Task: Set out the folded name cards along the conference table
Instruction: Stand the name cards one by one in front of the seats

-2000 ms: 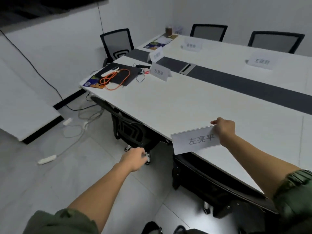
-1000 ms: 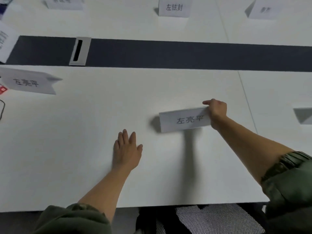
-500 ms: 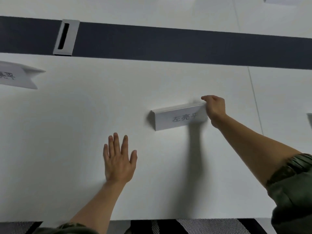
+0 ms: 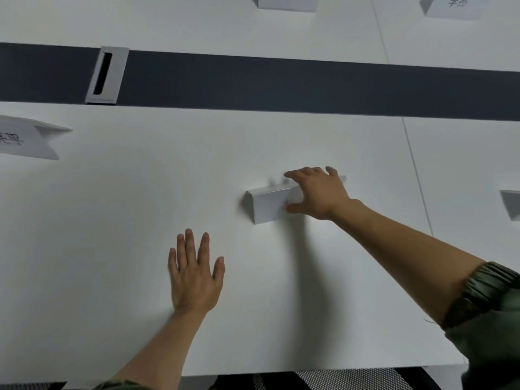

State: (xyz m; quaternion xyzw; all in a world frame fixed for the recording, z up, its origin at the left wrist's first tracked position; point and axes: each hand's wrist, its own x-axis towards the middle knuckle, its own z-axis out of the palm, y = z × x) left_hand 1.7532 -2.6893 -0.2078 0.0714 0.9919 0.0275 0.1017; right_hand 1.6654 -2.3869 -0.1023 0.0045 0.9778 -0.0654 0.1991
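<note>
Just right of frame centre, the folded name card (image 4: 268,203) stands tented on the white conference table (image 4: 140,192). The right hand (image 4: 318,192) drapes over its right half with fingers spread (thumb on the near face), seemingly touching rather than pinching. The left hand (image 4: 194,274) lies flat and empty, lower centre.

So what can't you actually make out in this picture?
- Head view: the name on the middle card, covered by the right hand.
- Left card: cut off by the frame edge.
- Far card: cut off by the top edge.
- Right hand's fingers: blurred.
</note>
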